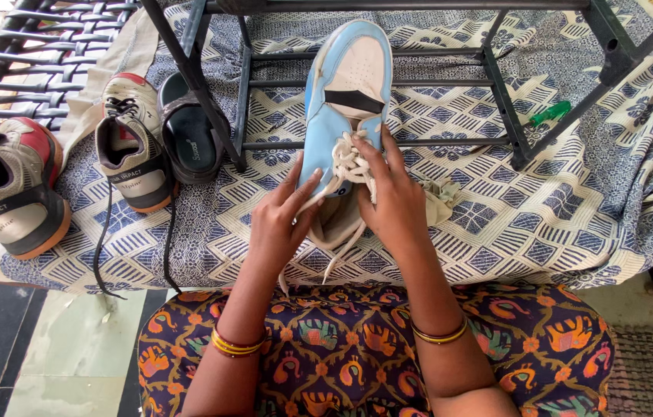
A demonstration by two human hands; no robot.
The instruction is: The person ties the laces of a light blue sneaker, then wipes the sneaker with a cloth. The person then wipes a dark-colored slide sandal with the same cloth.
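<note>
Left hand (284,220) and right hand (392,197) are both pinched on the white laces (348,166) of a light blue sneaker (346,85) lying between them, toe pointing away. Grey-red shoes (130,143) sit further off, left of the left hand.
</note>
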